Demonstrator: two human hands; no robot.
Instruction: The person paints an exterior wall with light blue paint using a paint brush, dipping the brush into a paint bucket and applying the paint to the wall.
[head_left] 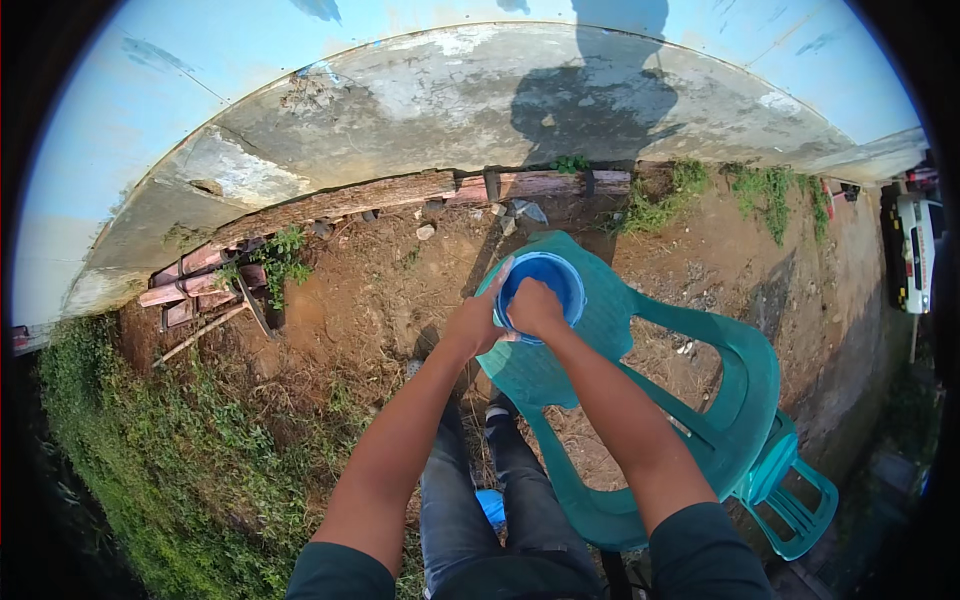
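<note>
A small round blue bucket (574, 283) rests on the seat of a green plastic chair (600, 268). Wrapped against the bucket's left side is my left hand (478, 320), thumb along the rim and fingers around the wall. My right hand (535, 305) reaches down inside the bucket with its fingers curled in. Whatever those fingers hold, if anything, is hidden by the hand, as is most of the bucket's bottom. The chair's backrest and arms extend to the right, beside my right forearm.
A second green chair (790, 490) stands behind the first at lower right. Reddish beams (360, 195) lie along the base of the wall (430, 100). Grass (190, 450) covers the ground at left. A white vehicle (912, 255) is at far right. Something blue (491, 506) lies between my legs.
</note>
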